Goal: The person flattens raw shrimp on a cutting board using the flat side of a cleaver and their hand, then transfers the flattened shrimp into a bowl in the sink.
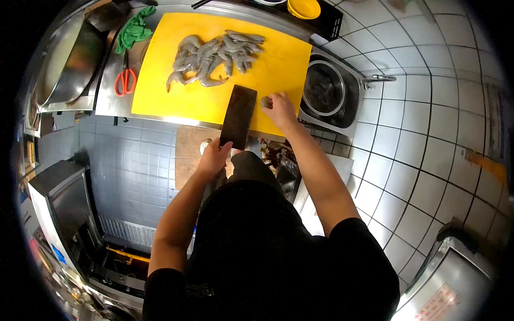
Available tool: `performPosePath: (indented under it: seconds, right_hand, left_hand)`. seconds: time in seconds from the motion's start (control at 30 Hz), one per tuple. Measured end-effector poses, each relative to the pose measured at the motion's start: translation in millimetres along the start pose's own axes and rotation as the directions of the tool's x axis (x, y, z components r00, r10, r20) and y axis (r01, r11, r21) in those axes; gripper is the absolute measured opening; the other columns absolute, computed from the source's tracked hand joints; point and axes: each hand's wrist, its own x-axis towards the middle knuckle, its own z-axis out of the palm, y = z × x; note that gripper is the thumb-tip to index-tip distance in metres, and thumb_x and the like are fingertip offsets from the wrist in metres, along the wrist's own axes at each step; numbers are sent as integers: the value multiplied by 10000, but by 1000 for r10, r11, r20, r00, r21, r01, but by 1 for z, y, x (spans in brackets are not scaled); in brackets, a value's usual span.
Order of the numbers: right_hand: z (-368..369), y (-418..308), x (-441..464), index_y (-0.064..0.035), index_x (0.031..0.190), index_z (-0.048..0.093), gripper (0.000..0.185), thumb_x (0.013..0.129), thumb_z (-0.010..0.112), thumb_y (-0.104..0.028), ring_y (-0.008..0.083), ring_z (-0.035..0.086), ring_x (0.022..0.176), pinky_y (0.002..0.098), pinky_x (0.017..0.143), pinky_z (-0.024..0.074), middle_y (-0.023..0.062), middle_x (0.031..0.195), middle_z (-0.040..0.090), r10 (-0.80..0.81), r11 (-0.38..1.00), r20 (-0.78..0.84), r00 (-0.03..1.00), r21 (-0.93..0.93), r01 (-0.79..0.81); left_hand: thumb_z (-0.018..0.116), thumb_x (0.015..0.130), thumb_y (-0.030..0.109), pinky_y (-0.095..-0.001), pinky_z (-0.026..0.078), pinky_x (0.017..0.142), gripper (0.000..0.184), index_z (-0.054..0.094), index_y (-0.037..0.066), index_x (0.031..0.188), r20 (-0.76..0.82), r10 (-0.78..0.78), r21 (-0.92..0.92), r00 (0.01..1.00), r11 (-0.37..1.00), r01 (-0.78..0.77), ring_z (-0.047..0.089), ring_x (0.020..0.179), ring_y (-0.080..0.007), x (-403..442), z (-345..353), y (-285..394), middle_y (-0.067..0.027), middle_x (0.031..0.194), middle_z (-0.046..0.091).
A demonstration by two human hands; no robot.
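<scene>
My left hand is closed at the near end of a broad, dark cleaver. The blade points away from me, its far part over the yellow cutting board and its near part past the front edge. To the right of the blade, my right hand is closed, with a small grey-brown lump at its fingertips; its kind is not clear. A pile of raw grey shrimp lies on the far half of the board, beyond both hands.
Red-handled scissors and a green cloth lie left of the board. A large metal bowl stands farther left. On the right is a sink holding a round basin, beside a tiled wall. A yellow bowl stands at the back.
</scene>
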Motion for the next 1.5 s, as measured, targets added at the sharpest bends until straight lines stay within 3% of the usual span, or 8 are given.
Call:
performPosePath:
  seconds: [0.37, 0.57, 0.67, 0.87, 1.1, 1.2, 1.33, 1.5]
  right_hand:
    - [17, -9, -44, 23, 1624, 270, 850, 1074, 388, -614, 388, 168, 1597, 536, 1305, 118, 247, 1706, 212, -233, 901, 98, 968, -354, 252]
    - [20, -14, -47, 49, 1620, 253, 836, 1080, 419, -567, 398, 204, 1585, 531, 1298, 140, 266, 1691, 231, -218, 927, 68, 974, -297, 228]
    - [24, -9, -45, 61, 1608, 270, 830, 1078, 445, -552, 407, 223, 1578, 534, 1292, 160, 278, 1684, 240, -241, 932, 44, 970, -268, 243]
    - [19, -8, -44, 76, 1601, 281, 826, 1074, 465, -534, 416, 217, 1579, 533, 1288, 170, 279, 1692, 215, -261, 933, 53, 964, -241, 266]
    - [20, -6, -47, 86, 1597, 285, 821, 1069, 499, -505, 427, 219, 1576, 534, 1287, 170, 292, 1687, 214, -301, 933, -6, 954, -207, 293]
    - [18, -6, -46, 89, 1594, 288, 817, 1070, 496, -503, 432, 216, 1575, 532, 1289, 165, 295, 1686, 212, -307, 936, -10, 952, -187, 300]
    - [22, -3, -48, 65, 1585, 322, 794, 1055, 528, -489, 434, 229, 1567, 558, 1282, 163, 278, 1677, 243, -332, 930, -49, 942, -184, 318]
    - [20, 2, -51, -42, 1534, 468, 685, 1004, 615, -450, 423, 244, 1557, 600, 1271, 169, 209, 1652, 329, -512, 841, -12, 859, -209, 498]
  left_hand:
    - [642, 1033, 318, -388, 514, 628, 358, 631, -38, 1068, 38, -113, -12, 993, 993, 114, 661, 670, -212, -9, 10, 28, -136, 752, 666]
    - [647, 1039, 339, -346, 495, 436, 372, 612, -31, 1043, -29, -22, -38, 999, 999, 21, 619, 485, -187, 11, 32, 11, -118, 669, 633]
    - [653, 1034, 337, -399, 512, 484, 383, 612, -44, 1024, -167, 159, 122, 973, 983, -139, 655, 530, -245, 44, 43, 6, -162, 680, 652]
    - [684, 1011, 323, -522, 532, 675, 406, 592, -72, 991, -87, 129, 69, 988, 990, -124, 707, 747, -443, 58, 45, -20, -281, 766, 678]
    - [703, 990, 326, -542, 514, 671, 398, 602, -57, 968, -79, 175, 262, 981, 953, -149, 677, 783, -503, 24, 27, -18, -307, 803, 677]
    - [697, 996, 318, -503, 512, 645, 380, 607, -50, 973, -43, 111, 398, 993, 914, -85, 694, 740, -437, 45, 23, 10, -270, 779, 682]
    - [671, 1019, 277, -402, 497, 543, 310, 622, -28, 992, -10, -47, 80, 999, 996, 48, 667, 597, -225, 25, -3, 42, -139, 685, 642]
    - [667, 1027, 266, -386, 487, 487, 279, 642, -10, 1049, -98, -185, 48, 978, 980, 191, 617, 520, -193, -9, -24, 16, -105, 660, 629]
